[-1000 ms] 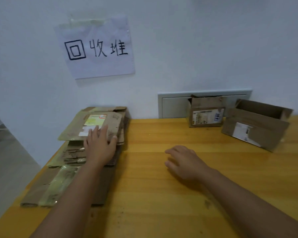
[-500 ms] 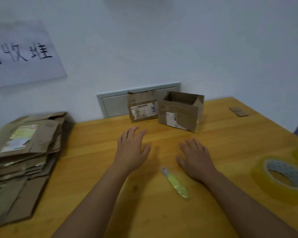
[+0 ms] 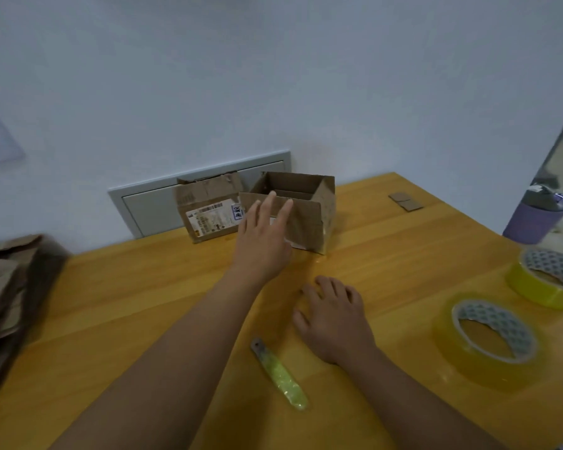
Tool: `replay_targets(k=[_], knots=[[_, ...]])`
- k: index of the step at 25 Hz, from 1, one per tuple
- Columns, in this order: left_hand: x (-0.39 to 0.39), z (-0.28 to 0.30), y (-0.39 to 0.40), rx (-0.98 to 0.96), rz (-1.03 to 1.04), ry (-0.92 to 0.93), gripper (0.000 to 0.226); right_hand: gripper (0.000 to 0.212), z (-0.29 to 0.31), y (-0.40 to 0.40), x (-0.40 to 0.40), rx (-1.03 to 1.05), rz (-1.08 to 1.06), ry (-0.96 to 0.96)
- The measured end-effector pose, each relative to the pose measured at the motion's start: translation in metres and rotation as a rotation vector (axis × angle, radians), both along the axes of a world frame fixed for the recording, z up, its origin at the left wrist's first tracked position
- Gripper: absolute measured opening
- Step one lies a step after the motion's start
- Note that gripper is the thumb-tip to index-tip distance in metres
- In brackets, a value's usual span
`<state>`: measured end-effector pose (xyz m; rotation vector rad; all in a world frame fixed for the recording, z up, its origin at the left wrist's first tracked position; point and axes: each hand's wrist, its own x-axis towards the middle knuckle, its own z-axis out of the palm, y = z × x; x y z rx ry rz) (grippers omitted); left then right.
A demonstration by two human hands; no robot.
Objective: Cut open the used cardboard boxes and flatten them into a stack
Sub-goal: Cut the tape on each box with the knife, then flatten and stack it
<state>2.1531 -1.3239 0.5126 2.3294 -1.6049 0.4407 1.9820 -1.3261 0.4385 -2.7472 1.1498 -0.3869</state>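
Fingers of the left hand [image 3: 263, 245] are spread, gripping nothing, and hide part of the open-topped cardboard box [image 3: 309, 216]'s near wall; contact is unclear. Right hand [image 3: 333, 319] lies flat and empty, a green box cutter [image 3: 281, 376] just left. Flattened stack [image 3: 4, 287] is cut off far left.

Pale blue-white wall [image 3: 273, 76] behind yellow wooden table [image 3: 127, 303].

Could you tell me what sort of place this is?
Probably a small packing or recycling workstation: a wooden table against a wall, used cardboard boxes, a stack of flattened cardboard and rolls of packing tape.
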Motion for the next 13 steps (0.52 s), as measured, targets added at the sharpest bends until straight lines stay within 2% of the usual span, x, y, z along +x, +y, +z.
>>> replay_targets(k=[4,9,13], knots=[[0.012,0.005,-0.032,0.026,-0.026,-0.065,0.08,0.061,-0.001,-0.002,0.001,0.019,0.001,0.001],[0.016,0.006,-0.037,-0.052,-0.024,-0.125,0.036,0.059,-0.002,-0.001,0.002,0.018,0.005,-0.013],[0.008,0.004,-0.016,-0.109,-0.021,-0.162,0.03,0.059,-0.003,-0.002,0.0,0.006,0.015,-0.016]])
